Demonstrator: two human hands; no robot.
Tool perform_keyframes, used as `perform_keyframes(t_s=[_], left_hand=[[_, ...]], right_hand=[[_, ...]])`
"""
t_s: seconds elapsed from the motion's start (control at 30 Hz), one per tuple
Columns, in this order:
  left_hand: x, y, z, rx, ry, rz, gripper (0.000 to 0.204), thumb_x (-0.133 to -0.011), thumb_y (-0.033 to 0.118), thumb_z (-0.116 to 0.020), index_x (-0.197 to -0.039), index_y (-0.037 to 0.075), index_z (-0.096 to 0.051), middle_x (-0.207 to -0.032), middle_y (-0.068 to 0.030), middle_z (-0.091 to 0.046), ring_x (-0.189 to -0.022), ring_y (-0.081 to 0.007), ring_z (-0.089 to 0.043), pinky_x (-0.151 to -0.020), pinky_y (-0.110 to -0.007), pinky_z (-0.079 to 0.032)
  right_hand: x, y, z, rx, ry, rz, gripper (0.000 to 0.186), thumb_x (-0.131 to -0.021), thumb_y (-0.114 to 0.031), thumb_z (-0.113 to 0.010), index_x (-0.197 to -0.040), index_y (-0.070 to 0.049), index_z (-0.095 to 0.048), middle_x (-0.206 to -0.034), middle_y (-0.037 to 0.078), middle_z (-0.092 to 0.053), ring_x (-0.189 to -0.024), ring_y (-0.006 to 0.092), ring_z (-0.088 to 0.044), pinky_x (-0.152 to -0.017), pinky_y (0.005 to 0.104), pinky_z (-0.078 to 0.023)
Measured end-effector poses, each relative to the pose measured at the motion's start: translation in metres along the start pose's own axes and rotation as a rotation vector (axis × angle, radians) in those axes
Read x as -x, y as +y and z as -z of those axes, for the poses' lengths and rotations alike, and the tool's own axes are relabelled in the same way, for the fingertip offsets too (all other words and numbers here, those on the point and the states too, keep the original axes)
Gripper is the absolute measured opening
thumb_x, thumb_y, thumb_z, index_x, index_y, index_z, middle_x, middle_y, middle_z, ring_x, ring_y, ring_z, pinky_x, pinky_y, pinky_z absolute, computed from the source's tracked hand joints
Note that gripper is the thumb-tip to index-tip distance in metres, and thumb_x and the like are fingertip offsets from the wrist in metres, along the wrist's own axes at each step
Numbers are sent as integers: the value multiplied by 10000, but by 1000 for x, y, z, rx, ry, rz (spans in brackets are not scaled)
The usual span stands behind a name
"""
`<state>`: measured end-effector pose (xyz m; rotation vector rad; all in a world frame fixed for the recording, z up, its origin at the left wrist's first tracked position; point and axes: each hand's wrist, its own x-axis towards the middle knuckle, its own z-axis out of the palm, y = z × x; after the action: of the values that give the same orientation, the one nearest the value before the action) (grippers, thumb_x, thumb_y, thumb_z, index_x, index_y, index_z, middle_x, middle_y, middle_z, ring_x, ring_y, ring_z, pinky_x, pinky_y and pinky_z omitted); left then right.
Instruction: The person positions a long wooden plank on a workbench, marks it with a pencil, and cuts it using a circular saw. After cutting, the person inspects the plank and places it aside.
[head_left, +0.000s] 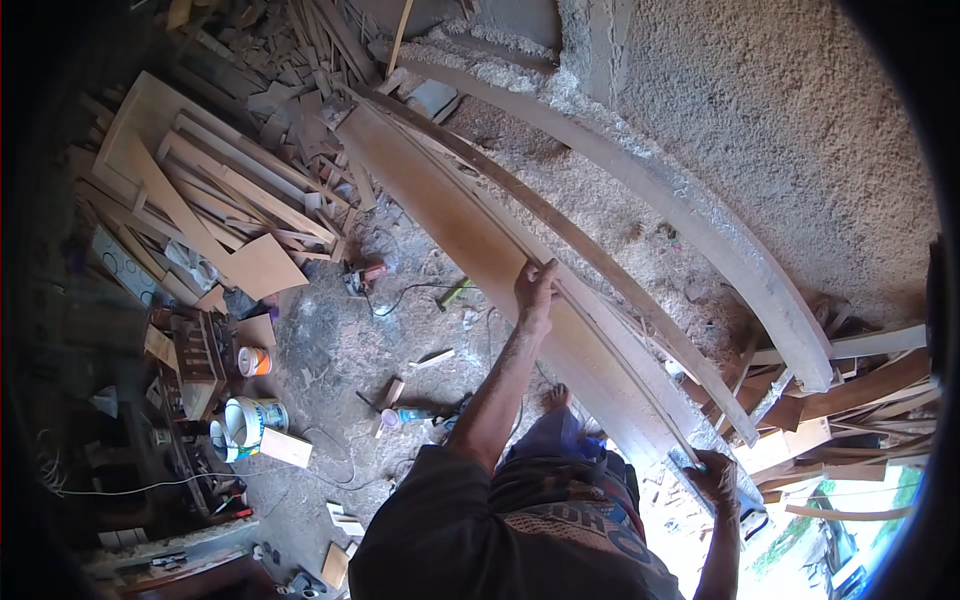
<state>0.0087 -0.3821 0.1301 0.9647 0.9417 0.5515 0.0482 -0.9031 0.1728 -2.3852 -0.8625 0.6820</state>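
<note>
A long wooden panel [450,222] runs slantwise from the far left down to the near right in front of my body, with narrow ledges along its far edge. My left hand [537,296] is closed over that edge about midway along, the fingers hooked over it. Close to the panel's near right end, my right hand [716,480] grips the edge with curled fingers; its fingertips are partly hidden. A dark, rounded piece [754,522] shows just beyond the right hand, too unclear to name. Beside the panel's far side lies a thin curved wooden strip [570,222].
A thick curved beam [700,215] lies beyond the strip, by sawdust heaps. Stacked boards [215,190] lie at left, more timber [870,410] at right. On the floor are a red power tool [366,277] with a cord, white buckets [256,418] and an orange-and-white tub [254,361].
</note>
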Motion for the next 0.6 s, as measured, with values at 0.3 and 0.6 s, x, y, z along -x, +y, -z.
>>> perform_keyframes(t_s=[0.3, 0.6], left_hand=[[-32, 5, 5, -395, 197, 121, 1108, -742, 438, -838, -1499, 35, -136, -1439, -162, -430, -1248, -293, -485, -912, -555, -506], [-75, -37, 12, -1312, 443, 79, 1316, -640, 829, -687, -1533, -20, -227, -1556, -229, -287, -1391, -392, -381, -1053, -571, -409]], right_hand=[[-29, -3, -19, 222, 32, 87, 583, -703, -479, -853, -1119, -117, -666, -819, 71, -726, -777, 265, -715, -710, 395, -563], [-31, -19, -5, 265, 161, -12, 599, -680, -418, -854, -1143, -122, -617, -1037, 110, -653, -1009, 317, -603, -816, 445, -519]])
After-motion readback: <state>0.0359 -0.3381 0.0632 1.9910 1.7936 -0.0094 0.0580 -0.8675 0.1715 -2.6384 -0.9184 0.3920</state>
